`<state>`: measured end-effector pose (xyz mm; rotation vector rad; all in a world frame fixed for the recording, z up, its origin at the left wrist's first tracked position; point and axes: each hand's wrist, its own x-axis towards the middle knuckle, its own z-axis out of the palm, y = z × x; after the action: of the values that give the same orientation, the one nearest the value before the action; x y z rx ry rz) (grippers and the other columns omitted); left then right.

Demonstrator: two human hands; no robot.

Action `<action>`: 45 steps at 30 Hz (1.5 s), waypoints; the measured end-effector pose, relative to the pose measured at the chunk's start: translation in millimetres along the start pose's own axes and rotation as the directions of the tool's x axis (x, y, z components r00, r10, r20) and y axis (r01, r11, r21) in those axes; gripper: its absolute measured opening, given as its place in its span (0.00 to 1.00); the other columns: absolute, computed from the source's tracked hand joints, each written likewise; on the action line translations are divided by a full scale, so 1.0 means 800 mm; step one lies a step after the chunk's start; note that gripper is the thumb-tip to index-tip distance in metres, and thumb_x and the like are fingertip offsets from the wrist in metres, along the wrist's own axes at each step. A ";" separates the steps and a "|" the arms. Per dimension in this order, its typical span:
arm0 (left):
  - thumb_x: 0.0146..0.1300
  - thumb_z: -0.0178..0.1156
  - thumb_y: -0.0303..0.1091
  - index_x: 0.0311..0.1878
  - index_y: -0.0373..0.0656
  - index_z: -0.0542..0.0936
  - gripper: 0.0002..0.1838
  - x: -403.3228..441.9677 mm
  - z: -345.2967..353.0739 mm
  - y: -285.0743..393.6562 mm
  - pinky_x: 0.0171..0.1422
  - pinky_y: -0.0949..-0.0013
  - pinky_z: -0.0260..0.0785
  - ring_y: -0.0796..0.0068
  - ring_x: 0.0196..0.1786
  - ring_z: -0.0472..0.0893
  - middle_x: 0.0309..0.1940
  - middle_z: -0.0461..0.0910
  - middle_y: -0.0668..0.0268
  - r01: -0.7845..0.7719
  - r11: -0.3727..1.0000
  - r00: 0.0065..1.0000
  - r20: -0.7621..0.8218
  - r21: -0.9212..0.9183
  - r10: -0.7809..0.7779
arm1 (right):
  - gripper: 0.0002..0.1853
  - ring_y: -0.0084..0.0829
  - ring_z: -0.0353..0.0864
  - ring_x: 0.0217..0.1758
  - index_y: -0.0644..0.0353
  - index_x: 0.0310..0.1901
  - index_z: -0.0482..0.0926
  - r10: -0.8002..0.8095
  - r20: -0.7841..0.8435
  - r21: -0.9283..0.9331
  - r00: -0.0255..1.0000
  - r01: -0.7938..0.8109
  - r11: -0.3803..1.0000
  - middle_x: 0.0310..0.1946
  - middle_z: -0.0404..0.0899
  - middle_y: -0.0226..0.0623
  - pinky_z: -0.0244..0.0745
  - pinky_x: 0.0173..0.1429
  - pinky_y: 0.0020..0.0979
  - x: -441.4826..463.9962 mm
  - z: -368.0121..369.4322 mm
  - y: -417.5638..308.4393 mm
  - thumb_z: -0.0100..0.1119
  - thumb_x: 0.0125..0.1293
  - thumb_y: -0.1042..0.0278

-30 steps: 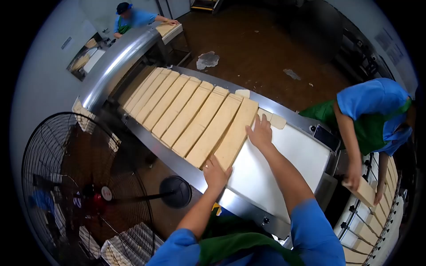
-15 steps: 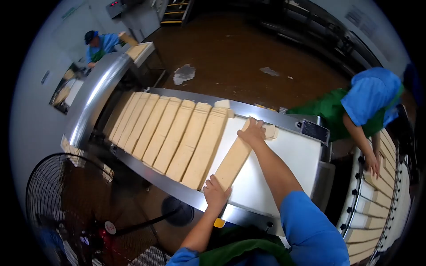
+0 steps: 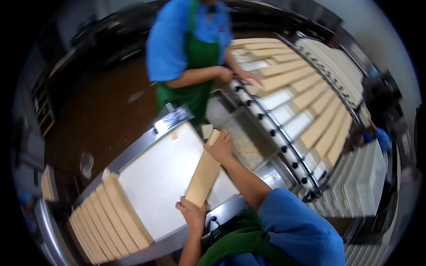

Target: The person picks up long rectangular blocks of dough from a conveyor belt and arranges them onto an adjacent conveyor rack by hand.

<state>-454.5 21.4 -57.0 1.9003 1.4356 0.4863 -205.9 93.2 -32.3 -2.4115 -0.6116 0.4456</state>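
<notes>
- Left hand [image 3: 194, 213]: partly curled, gripping near end of dough strip [image 3: 203, 179].
- Right hand [image 3: 219, 148]: bent around far end.
- Strip slants above white belt [image 3: 155, 177], beside metal scrap bin [image 3: 267, 141]; clearance beneath cannot be told.
- Risks, judged: uneven support could sag or tear the middle; tight fingertips could dent ends; low carry could snag bin rim.

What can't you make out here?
Head view, co-worker: head mostly cut off by top edge.
Head view, held dough strip: underside faces away from camera.
Head view, scraps in metal bin: too blurred to count.
Head view, control panel: markings lost to blur and glare.
</notes>
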 end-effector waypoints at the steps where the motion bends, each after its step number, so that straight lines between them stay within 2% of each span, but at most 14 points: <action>1: 0.44 0.69 0.31 0.62 0.31 0.57 0.43 0.003 0.011 0.015 0.59 0.53 0.66 0.41 0.52 0.68 0.53 0.56 0.39 -0.033 0.999 0.999 -0.041 -0.022 0.032 | 0.44 0.57 0.70 0.56 0.63 0.62 0.51 0.044 -0.026 0.076 0.999 -0.042 0.996 0.61 0.52 0.57 0.70 0.58 0.49 0.004 -0.026 0.020 0.64 0.49 0.52; 9: 0.47 0.66 0.27 0.67 0.37 0.56 0.43 0.033 0.085 0.213 0.71 0.54 0.51 0.40 0.69 0.52 0.66 0.43 0.38 -0.373 0.919 0.927 -0.017 -0.124 0.374 | 0.40 0.59 0.73 0.53 0.63 0.61 0.53 0.267 -0.338 0.362 0.902 -0.137 0.922 0.57 0.58 0.56 0.70 0.57 0.49 0.053 -0.267 0.141 0.61 0.55 0.49; 14: 0.49 0.67 0.28 0.64 0.39 0.63 0.37 0.039 0.149 0.305 0.70 0.57 0.54 0.47 0.66 0.60 0.64 0.55 0.48 -0.616 0.742 0.747 0.103 -0.264 0.657 | 0.38 0.56 0.69 0.60 0.63 0.62 0.62 0.380 -0.366 0.133 0.850 -0.356 0.925 0.59 0.66 0.57 0.65 0.61 0.51 0.127 -0.368 0.253 0.52 0.59 0.40; 16: 0.50 0.67 0.28 0.64 0.39 0.63 0.37 0.043 0.177 0.332 0.69 0.57 0.57 0.48 0.65 0.62 0.64 0.55 0.48 -0.624 0.719 0.707 0.170 -0.307 0.687 | 0.38 0.54 0.59 0.69 0.63 0.64 0.64 0.348 -0.223 -0.276 0.911 -0.401 0.873 0.63 0.66 0.53 0.53 0.68 0.54 0.165 -0.390 0.301 0.46 0.61 0.39; 19: 0.54 0.66 0.28 0.65 0.40 0.63 0.35 0.042 0.210 0.376 0.65 0.59 0.63 0.49 0.64 0.66 0.63 0.57 0.48 -0.595 0.700 0.637 0.300 -0.394 0.710 | 0.38 0.52 0.49 0.74 0.62 0.66 0.63 0.270 -0.329 -0.341 0.905 -0.381 0.860 0.67 0.61 0.49 0.39 0.72 0.56 0.202 -0.405 0.348 0.44 0.63 0.39; 23: 0.60 0.58 0.23 0.66 0.42 0.63 0.30 0.063 0.297 0.389 0.67 0.60 0.62 0.45 0.67 0.62 0.67 0.55 0.46 -0.548 0.698 0.558 0.419 -0.462 0.716 | 0.37 0.54 0.47 0.74 0.60 0.67 0.62 0.173 -0.428 -0.380 0.887 -0.350 0.856 0.71 0.55 0.50 0.36 0.73 0.56 0.215 -0.398 0.360 0.43 0.65 0.40; 26: 0.60 0.51 0.19 0.66 0.40 0.62 0.29 0.067 0.339 0.400 0.71 0.61 0.56 0.46 0.72 0.57 0.67 0.56 0.44 -0.563 0.665 0.572 0.350 -0.490 0.742 | 0.34 0.56 0.51 0.72 0.59 0.68 0.60 -0.157 -0.326 -0.353 0.932 0.034 0.935 0.69 0.56 0.51 0.41 0.70 0.61 0.172 -0.354 0.331 0.48 0.66 0.46; 28: 0.59 0.50 0.18 0.66 0.40 0.62 0.29 0.062 0.331 0.402 0.72 0.61 0.55 0.47 0.72 0.58 0.67 0.58 0.45 -0.519 0.668 0.608 0.319 -0.532 0.727 | 0.33 0.54 0.52 0.72 0.59 0.68 0.60 -0.351 -0.196 -0.264 0.916 0.296 0.918 0.69 0.57 0.50 0.44 0.69 0.63 0.135 -0.335 0.314 0.51 0.66 0.51; 31: 0.57 0.47 0.16 0.66 0.39 0.62 0.31 0.061 0.316 0.381 0.72 0.62 0.53 0.50 0.70 0.60 0.66 0.61 0.48 -0.432 0.686 0.690 0.275 -0.586 0.669 | 0.33 0.51 0.52 0.73 0.58 0.69 0.59 -0.416 -0.008 -0.361 0.909 0.385 0.849 0.69 0.57 0.47 0.43 0.70 0.63 0.099 -0.320 0.292 0.51 0.65 0.53; 33: 0.57 0.46 0.16 0.66 0.39 0.61 0.31 0.061 0.299 0.357 0.71 0.64 0.55 0.50 0.69 0.62 0.65 0.62 0.50 -0.270 0.707 0.793 0.266 -0.654 0.548 | 0.33 0.51 0.52 0.73 0.57 0.69 0.58 -0.482 -0.090 -0.532 0.872 0.367 0.763 0.69 0.58 0.45 0.43 0.70 0.62 0.116 -0.296 0.324 0.53 0.64 0.57; 37: 0.58 0.47 0.17 0.67 0.40 0.60 0.31 0.059 0.244 0.286 0.68 0.65 0.59 0.50 0.69 0.62 0.67 0.59 0.49 -0.404 0.785 0.881 0.029 -0.469 0.471 | 0.33 0.44 0.55 0.73 0.57 0.69 0.58 -0.511 -0.071 -0.507 0.857 0.410 0.758 0.69 0.60 0.42 0.45 0.71 0.59 0.101 -0.317 0.299 0.55 0.63 0.63; 39: 0.58 0.49 0.19 0.67 0.39 0.60 0.31 0.051 0.207 0.247 0.71 0.64 0.55 0.49 0.70 0.59 0.67 0.57 0.47 -0.245 0.843 0.958 0.012 -0.479 0.286 | 0.33 0.42 0.56 0.72 0.57 0.69 0.58 -0.458 -0.086 -0.605 0.885 0.319 0.730 0.69 0.61 0.39 0.46 0.71 0.59 0.106 -0.307 0.304 0.55 0.64 0.63; 41: 0.58 0.52 0.20 0.67 0.38 0.60 0.31 0.050 0.181 0.192 0.72 0.62 0.53 0.50 0.71 0.57 0.66 0.57 0.46 -0.259 0.909 0.964 -0.141 -0.327 0.224 | 0.33 0.43 0.56 0.72 0.54 0.70 0.58 -0.551 -0.067 -0.694 0.832 0.358 0.625 0.69 0.60 0.40 0.47 0.71 0.58 0.134 -0.280 0.366 0.55 0.64 0.61; 45: 0.59 0.56 0.23 0.65 0.34 0.61 0.30 0.026 0.109 0.069 0.72 0.60 0.53 0.51 0.66 0.63 0.61 0.62 0.47 -0.101 0.928 0.935 -0.352 -0.359 -0.035 | 0.33 0.48 0.54 0.73 0.50 0.71 0.56 -0.350 -0.061 -0.774 0.935 0.177 0.608 0.72 0.54 0.43 0.48 0.69 0.61 0.111 -0.279 0.321 0.49 0.68 0.50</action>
<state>-352.5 6.7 -79.4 1.5824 1.4062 1.0836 49.5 -148.0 -38.5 -3.0083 -1.2386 -0.2797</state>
